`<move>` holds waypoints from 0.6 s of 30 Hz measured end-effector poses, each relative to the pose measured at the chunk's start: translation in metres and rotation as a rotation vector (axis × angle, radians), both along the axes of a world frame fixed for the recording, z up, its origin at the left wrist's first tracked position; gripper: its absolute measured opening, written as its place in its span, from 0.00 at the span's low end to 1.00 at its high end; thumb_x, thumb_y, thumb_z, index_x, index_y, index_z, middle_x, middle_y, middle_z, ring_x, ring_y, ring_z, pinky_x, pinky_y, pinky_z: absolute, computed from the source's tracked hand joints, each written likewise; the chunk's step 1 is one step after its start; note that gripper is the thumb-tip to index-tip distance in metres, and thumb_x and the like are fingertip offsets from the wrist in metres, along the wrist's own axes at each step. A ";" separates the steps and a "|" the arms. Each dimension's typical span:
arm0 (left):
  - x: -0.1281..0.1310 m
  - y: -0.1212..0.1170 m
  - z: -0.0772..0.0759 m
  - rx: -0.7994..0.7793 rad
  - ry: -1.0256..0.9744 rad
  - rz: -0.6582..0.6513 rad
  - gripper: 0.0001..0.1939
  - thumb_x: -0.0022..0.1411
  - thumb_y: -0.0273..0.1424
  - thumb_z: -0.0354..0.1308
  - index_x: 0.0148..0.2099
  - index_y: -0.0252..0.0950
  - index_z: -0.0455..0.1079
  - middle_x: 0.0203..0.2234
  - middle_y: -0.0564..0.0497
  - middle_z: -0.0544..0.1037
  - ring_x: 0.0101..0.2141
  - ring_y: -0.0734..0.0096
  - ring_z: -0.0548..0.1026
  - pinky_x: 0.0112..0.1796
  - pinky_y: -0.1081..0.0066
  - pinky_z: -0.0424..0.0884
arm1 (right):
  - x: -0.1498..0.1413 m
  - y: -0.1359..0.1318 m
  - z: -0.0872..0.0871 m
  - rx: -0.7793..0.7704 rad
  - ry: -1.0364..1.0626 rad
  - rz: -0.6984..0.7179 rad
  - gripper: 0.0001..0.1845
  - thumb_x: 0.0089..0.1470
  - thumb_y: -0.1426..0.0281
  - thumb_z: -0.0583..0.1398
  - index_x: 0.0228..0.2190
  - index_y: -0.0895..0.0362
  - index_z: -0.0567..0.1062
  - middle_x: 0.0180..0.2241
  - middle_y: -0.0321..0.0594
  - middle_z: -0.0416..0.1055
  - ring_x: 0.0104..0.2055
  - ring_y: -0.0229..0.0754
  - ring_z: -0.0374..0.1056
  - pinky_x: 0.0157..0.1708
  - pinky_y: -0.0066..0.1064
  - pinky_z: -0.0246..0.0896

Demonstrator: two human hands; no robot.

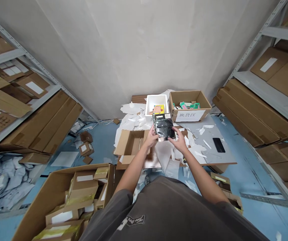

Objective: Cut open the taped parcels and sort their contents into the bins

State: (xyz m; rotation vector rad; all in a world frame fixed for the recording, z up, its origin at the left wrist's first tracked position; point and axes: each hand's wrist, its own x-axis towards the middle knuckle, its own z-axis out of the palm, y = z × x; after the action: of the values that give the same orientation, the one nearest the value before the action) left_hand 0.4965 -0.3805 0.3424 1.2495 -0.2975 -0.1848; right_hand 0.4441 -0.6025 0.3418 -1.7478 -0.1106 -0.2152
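Observation:
Both of my hands grip a black, shiny flat package [164, 126] above the table, a white label strip along its top edge. My left hand [151, 137] pinches its lower left side, while my right hand [179, 139] holds the lower right corner. Below and left of the package stands an open cardboard box [125, 144], its flaps spread. Just behind the package is a white bin [156, 98] with a yellow item [161, 108] in it. To the right of that bin sits a cardboard box with a handwritten label [189, 116], holding several green and white packs [190, 105].
A dark phone [218, 145] lies on the table's right side among paper scraps [200, 152]. At lower left, a large carton [58, 172] holds several taped boxes. Shelves with cartons [33, 83] flank both sides. Small boxes [86, 148] lie on the blue floor.

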 end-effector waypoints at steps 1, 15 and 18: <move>0.000 0.008 0.001 -0.019 0.019 -0.028 0.62 0.52 0.32 0.73 0.83 0.45 0.46 0.66 0.41 0.75 0.58 0.58 0.78 0.55 0.66 0.75 | 0.005 -0.007 -0.002 0.041 0.053 -0.048 0.46 0.48 0.59 0.74 0.67 0.46 0.70 0.67 0.48 0.70 0.68 0.58 0.67 0.64 0.52 0.68; -0.004 0.027 0.001 0.225 0.113 0.098 0.49 0.57 0.32 0.75 0.78 0.44 0.61 0.59 0.41 0.78 0.49 0.64 0.80 0.54 0.63 0.76 | 0.014 -0.007 0.002 0.455 0.284 0.085 0.43 0.39 0.59 0.79 0.56 0.46 0.72 0.43 0.40 0.83 0.44 0.53 0.81 0.46 0.46 0.78; -0.015 0.005 0.008 0.270 0.043 0.086 0.48 0.60 0.36 0.76 0.78 0.43 0.61 0.63 0.39 0.75 0.51 0.61 0.80 0.56 0.60 0.77 | 0.009 0.005 0.010 0.256 0.116 0.021 0.39 0.49 0.60 0.75 0.61 0.46 0.72 0.52 0.45 0.80 0.51 0.57 0.79 0.52 0.50 0.77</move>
State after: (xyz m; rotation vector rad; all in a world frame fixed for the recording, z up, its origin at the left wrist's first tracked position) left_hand 0.4817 -0.3759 0.3508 1.5209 -0.1847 -0.1814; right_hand 0.4535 -0.5972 0.3514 -1.4996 -0.0157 -0.1064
